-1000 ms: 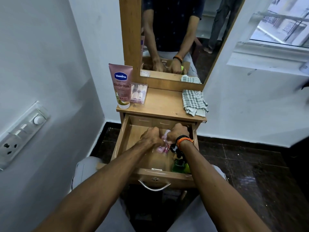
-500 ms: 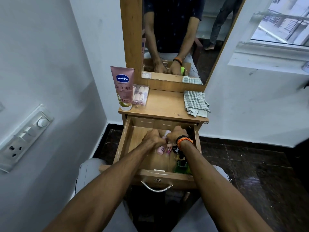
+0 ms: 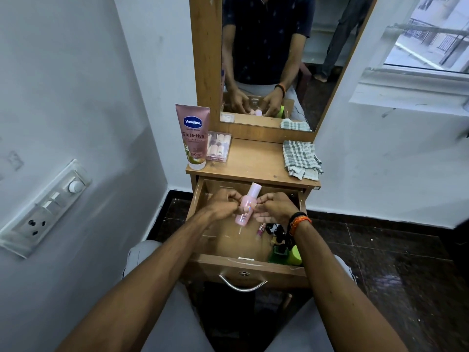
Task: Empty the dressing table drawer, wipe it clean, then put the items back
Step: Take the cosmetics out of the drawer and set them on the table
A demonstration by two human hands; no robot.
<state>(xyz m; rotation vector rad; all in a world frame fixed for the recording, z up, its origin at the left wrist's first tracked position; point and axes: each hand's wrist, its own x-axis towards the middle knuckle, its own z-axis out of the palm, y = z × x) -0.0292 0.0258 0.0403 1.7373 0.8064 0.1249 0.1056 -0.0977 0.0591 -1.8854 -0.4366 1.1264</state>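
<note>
Emptying stage. The left hand [image 3: 223, 204] curls its fingers [image 3: 234, 199] round the pink bottle [image 3: 245, 208], held tilted above the open drawer [image 3: 247, 269]; the right hand [image 3: 275, 208] touches its other side, fingers bent, though whether it grips cannot be told. Lift the bottle clear of the drawer's back edge, then stand it on the tabletop [image 3: 256, 163] between the Vaseline tube [image 3: 193, 137] and the checked cloth [image 3: 302, 158]. Small items [image 3: 275, 231] and a green container [image 3: 285, 255] remain at the drawer's right side.
</note>
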